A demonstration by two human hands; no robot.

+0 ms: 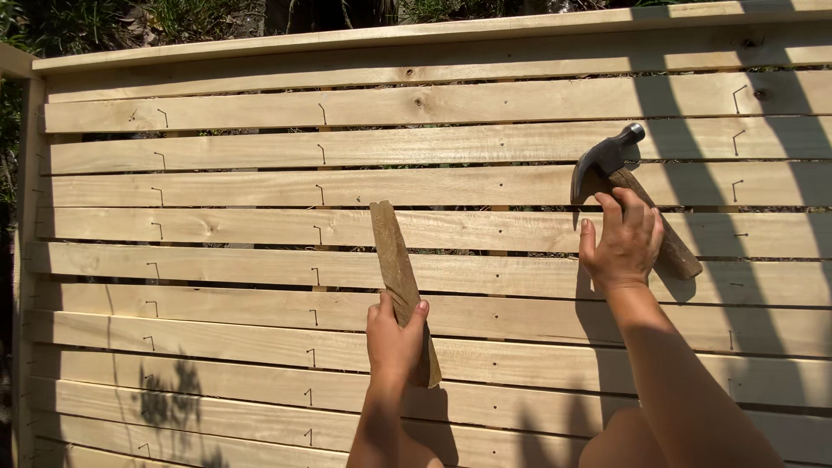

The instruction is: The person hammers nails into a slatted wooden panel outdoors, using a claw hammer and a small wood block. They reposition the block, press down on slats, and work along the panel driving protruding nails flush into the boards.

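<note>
My left hand (394, 338) grips a narrow brown wood offcut (395, 260), held upright and tilted slightly against the pale slats. My right hand (626, 243) holds a claw hammer (607, 160) by its wooden handle, close under the dark metal head, with the handle end sticking out at the lower right. The hammer head rests near a gap between two slats of the slatted wooden panel (260, 230). The two hands are about a forearm's length apart.
Horizontal pale slats with narrow gaps fill the view, framed by a top rail (347, 39). Bent nails (319, 195) stick out in vertical rows at left, centre and right. Plants and soil (130, 22) lie beyond the top edge. Shadows cross the right side.
</note>
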